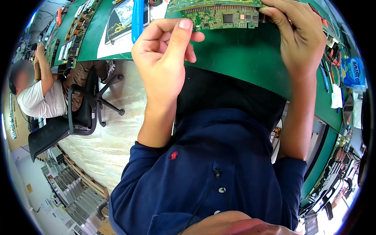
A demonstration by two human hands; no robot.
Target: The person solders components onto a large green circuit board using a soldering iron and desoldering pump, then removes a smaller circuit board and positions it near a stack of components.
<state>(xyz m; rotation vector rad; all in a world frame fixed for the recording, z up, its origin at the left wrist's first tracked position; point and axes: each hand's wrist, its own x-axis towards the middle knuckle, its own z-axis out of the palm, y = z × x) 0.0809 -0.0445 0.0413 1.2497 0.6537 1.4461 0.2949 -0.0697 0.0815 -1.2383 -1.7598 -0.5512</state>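
A green circuit board (207,22) with a square black chip and a long row of pins is held up over the green worktable, its upper part cut off by the top of the view. At the board's left end my left hand (164,58) is closed, thumb over curled fingers; the exact contact is partly hidden. My right hand (299,35) pinches the right end between thumb and fingers. Left of the board is a long blue strip-like thing (137,19), close to my left hand.
The green table (243,62) carries white paper (113,49) at left and a blue packet (353,73), cables and pens at right. A long board with parts (78,33) lies far left. A person (43,94) sits there on a black chair (84,102). Grey racks (78,196) stand lower left.
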